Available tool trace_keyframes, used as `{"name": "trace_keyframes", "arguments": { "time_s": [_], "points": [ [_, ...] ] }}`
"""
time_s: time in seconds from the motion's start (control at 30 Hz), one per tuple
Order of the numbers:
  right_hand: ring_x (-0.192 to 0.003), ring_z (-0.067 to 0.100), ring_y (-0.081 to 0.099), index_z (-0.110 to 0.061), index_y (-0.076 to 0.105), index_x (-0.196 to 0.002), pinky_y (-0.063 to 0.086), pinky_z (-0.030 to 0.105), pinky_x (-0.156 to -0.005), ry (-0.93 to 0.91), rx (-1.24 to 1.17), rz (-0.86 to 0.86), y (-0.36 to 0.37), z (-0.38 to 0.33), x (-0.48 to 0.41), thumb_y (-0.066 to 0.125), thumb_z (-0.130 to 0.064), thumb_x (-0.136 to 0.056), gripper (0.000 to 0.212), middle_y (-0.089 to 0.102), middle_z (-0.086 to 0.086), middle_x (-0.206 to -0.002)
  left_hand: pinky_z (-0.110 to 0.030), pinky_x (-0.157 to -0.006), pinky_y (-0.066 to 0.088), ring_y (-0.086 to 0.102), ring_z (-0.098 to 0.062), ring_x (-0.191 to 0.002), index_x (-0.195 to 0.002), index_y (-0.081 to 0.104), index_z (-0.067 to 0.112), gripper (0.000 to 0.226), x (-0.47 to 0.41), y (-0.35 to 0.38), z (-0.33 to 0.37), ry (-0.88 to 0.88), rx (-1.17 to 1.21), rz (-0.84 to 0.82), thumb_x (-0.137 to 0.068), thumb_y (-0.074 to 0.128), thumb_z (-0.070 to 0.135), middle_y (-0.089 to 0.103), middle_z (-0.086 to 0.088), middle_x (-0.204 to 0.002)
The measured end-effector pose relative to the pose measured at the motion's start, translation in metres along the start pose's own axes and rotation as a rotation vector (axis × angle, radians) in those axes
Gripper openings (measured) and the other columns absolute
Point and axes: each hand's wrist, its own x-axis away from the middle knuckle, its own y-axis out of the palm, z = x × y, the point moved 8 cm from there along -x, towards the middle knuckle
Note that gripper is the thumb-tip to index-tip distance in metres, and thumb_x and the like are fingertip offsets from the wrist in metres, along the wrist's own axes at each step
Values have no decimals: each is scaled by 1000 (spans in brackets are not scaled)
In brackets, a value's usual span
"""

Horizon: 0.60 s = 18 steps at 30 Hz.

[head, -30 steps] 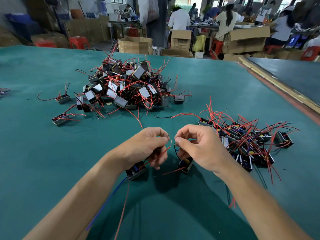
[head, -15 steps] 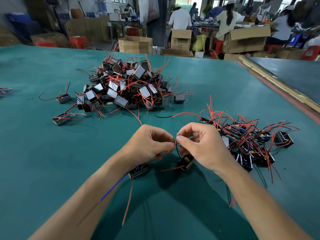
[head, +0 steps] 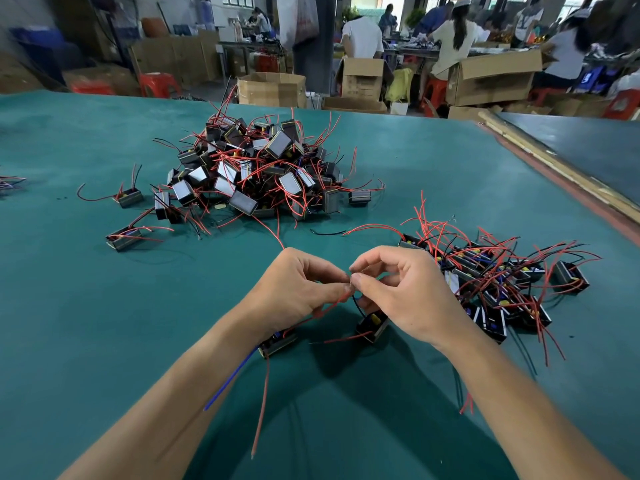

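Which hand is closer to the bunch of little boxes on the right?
Right. The right hand sits just beside the bunch; the left hand is farther, on the right hand's other side.

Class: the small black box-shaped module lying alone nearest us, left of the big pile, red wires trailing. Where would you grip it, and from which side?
Pinch the small black box-shaped module across its two long walls near the left end, coming down from above. It lies flat, apart from the pile of modules, and its red wires trail rightward, so that end looks clear.
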Motion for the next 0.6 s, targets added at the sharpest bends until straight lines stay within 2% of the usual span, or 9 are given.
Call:
{"name": "trace_keyframes", "arguments": {
  "time_s": [0.1, 0.2, 0.27, 0.37, 0.43, 0.5, 0.6],
  "points": [
    [-56, 17, 70, -31, 68, -85, 58, 39, -62, -15, 57, 30, -2, -2, 0, 75, -10, -84, 22, 69, -12, -83, -24, -48, 41, 45, -18, -53, -73, 79, 19, 14, -1, 0, -1, -7, -14, 15, -82, 75, 9, 64, -12, -65],
    [-57, 20, 64, -29, 71, -79, 52, 32, -58, -70, 133, -2, 0, -8, 0, 73, -9, -85, 21, 69, -9, -74, -27, -53, 40, 45, -20, -54, -70, 78, 21, 22, -1, -1, 0, -9, -14, 21, -83, 72, 5, 65, -12, -67],
    [-58, 14, 61, -34, 72, -82, 49, 23, -60, -103, 175, -10, 1, -10, 1, 72, -9, -85, 24, 68, -11, -74, -30, -55, 40, 46, -20, -54, -67, 77, 20, 24, -1, -2, 0, -12, -16, 26, -83, 71, 3, 66, -12, -68],
    [-64, 11, 64, -36, 74, -95, 54, 28, -67, -150, 191, -23, 1, -12, 2, 71, -9, -83, 29, 68, -14, -80, -26, -51, 41, 47, -16, -49, -69, 75, 14, 23, -1, -1, -1, -18, -16, 24, -84, 66, -2, 67, -6, -65],
    [-64, 11, 63, -38, 73, -104, 51, 25, -64, -168, 186, -31, 2, -13, 2, 68, -13, -82, 34, 67, -16, -83, -22, -48, 43, 48, -13, -47, -71, 74, 11, 21, -1, -1, 0, -18, -14, 12, -85, 65, -2, 67, -4, -64],
    [-66, 11, 64, -41, 70, -106, 49, 21, -64, -186, 198, -36, 2, -13, 1, 65, -18, -81, 35, 65, -17, -85, -22, -48, 43, 48, -12, -47, -71, 74, 10, 20, -1, -1, 0, -23, -9, 7, -84, 65, -2, 66, -6, -64],
    [-71, 12, 64, -43, 68, -106, 55, 29, -64, -194, 258, -48, 4, -11, 1, 64, -22, -79, 35, 64, -18, -89, -23, -50, 43, 48, -16, -52, -75, 77, 8, 12, 0, -1, -1, -25, -25, 0, -81, 69, 1, 65, -5, -64]
  ]
}}
